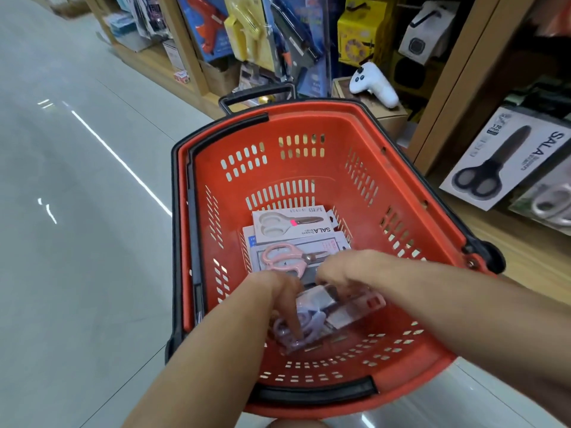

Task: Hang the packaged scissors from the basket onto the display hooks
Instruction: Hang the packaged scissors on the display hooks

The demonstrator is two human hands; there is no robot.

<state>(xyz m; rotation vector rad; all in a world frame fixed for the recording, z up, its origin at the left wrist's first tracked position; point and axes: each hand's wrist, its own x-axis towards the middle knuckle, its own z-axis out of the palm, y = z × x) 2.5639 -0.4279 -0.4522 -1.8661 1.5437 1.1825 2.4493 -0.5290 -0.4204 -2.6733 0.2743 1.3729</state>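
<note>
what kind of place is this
Most likely a shop aisle, stationery or hardware. A red shopping basket holds packaged scissors, and the wooden shelves alongside display boxed scissors and hanging carded tools.

You're standing in a shop aisle, pretty clearly a stationery or hardware store: wooden shelves (463,97) packed with hanging packaged goods (247,35), boxed scissors (506,156) on display, and a red shopping basket (417,193) on the shiny floor (77,211).
</note>
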